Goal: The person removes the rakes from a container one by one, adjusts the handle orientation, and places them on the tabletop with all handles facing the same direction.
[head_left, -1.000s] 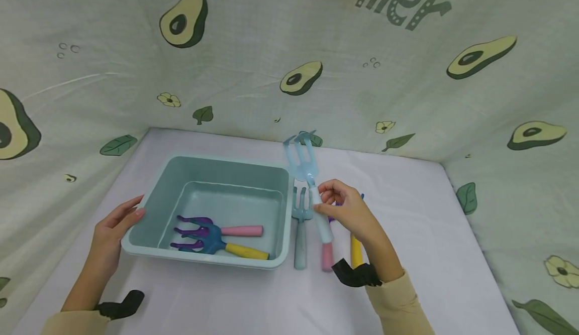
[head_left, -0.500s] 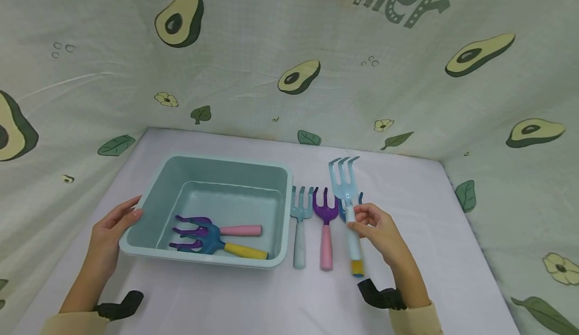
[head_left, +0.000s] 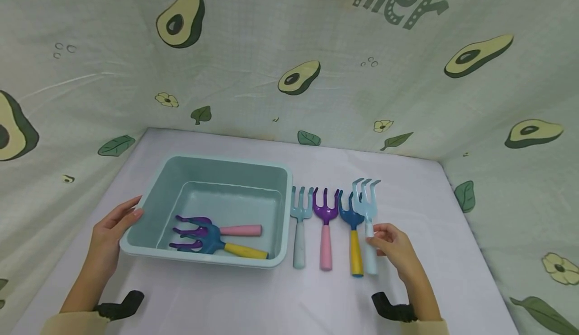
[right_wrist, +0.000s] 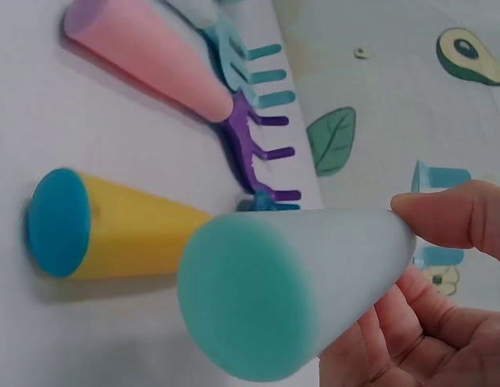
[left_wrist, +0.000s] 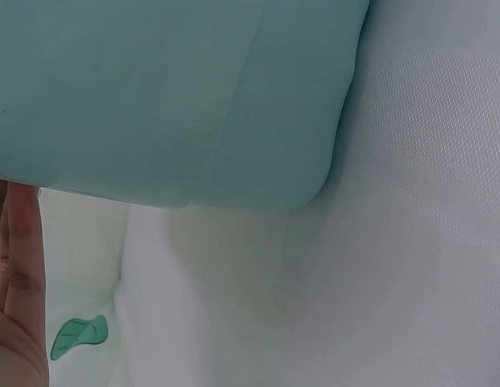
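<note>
The right hand (head_left: 398,249) pinches the handle of a light blue fork (head_left: 369,227) between thumb and fingers, coming at it from the right side. The left hand (head_left: 110,227) is not holding anything like that — its fingers are quite straight and touch the left end of the tub (head_left: 203,259). The light blue fork is far from the left hand, so the right hand is the near one. It points long-ways, handle end toward the person and prongs away. Just to its left lies the blue fork with the yellow handle (head_left: 356,244), pointing nearly the same way. I think that thin side gap matters most, because from the head the prongs overlap — I can't tell if they touch, or if the held fork sits on the white cloth (head_left: 416,189). Next along to the left are a purple fork with a pink handle (head_left: 325,239) and another light blue one (head_left: 299,239), close by the tub. Inside the tub, two more forks (head_left: 246,251) lie sideways. Past everything hangs the avocado sheet (head_left: 353,109).
</note>
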Motion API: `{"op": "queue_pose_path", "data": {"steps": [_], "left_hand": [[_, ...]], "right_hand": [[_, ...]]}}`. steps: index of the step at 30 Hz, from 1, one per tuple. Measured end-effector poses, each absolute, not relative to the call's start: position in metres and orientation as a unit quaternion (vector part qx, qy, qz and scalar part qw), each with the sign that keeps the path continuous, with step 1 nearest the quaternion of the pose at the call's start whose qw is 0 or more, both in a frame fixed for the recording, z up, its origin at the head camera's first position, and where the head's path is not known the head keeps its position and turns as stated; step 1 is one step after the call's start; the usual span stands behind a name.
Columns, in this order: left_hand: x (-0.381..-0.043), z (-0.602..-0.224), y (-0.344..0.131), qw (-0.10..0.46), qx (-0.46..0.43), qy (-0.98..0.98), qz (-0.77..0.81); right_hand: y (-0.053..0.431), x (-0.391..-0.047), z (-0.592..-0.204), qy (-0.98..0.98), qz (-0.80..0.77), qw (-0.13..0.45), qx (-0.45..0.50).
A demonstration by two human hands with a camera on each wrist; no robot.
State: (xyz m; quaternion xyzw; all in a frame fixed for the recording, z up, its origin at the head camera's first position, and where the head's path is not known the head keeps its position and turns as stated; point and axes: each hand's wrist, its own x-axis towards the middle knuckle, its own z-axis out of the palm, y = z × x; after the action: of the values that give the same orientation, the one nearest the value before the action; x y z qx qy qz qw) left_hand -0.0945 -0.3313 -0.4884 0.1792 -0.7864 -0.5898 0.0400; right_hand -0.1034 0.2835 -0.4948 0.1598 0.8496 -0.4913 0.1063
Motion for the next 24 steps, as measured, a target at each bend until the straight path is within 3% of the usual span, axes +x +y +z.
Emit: {"op": "queue_pose_path", "data": {"steps": [5,14,19,24], "left_hand": [[-0.088,-0.464,-0.314,0.043,0.180,-0.786,-0.590],[-0.079,-0.432,-0.294,0.045,0.164,-0.757,-0.631],[-0.078,-0.434,-0.295,0.047,0.159,-0.760,-0.629],[-0.078,-0.434,-0.294,0.049,0.156,-0.760,-0.629]], "right_hand": [[0.312,-0.108,-0.536,0.863,-0.467,0.090,0.172],[0.324,-0.109,-0.548,0.871,-0.424,0.095,0.230],[0.321,-0.105,-0.536,0.872,-0.415,0.111,0.236],[0.298,-0.095,-0.490,0.864,-0.423,0.133,0.239]]}}
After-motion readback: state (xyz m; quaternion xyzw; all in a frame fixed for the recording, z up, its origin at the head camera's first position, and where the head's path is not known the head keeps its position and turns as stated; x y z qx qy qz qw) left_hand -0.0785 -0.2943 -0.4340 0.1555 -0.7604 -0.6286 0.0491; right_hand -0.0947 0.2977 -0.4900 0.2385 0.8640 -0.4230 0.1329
